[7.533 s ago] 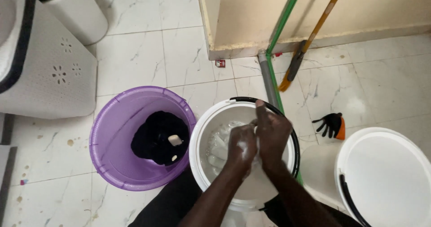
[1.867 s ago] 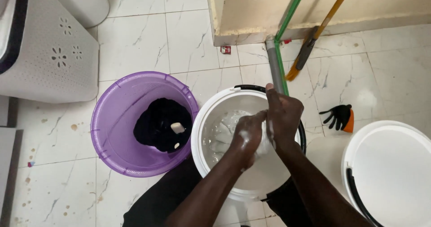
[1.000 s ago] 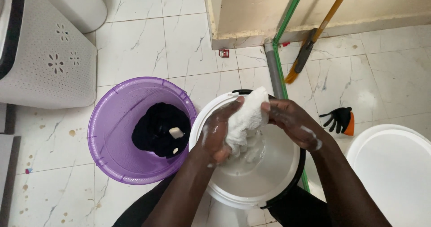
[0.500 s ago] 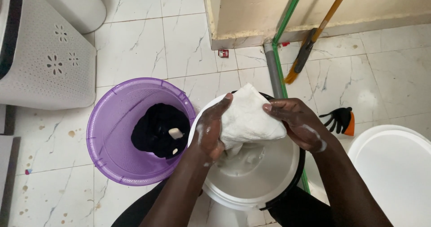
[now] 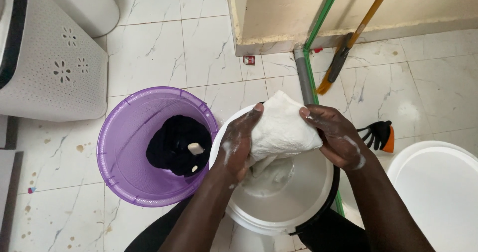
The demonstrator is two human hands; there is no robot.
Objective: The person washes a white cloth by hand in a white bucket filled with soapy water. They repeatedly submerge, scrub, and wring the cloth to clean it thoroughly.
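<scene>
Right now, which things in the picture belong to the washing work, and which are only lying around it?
In use:
- white cloth, held by left hand and right hand
- white bucket below it
- purple basin with dark clothes and soap piece

Lying about:
- white laundry basket
- green-handled mop
- orange-handled broom
- second white bucket

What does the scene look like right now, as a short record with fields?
left hand: left hand grips the white cloth from its left side, soapy
right hand: right hand holds the cloth's right edge
cloth position: lifted above the white bucket
purple basin: left of the bucket, holds dark clothes and a small soap piece
second white bucket: at right
on floor: a black and orange brush
against wall: green pole, broom
</scene>
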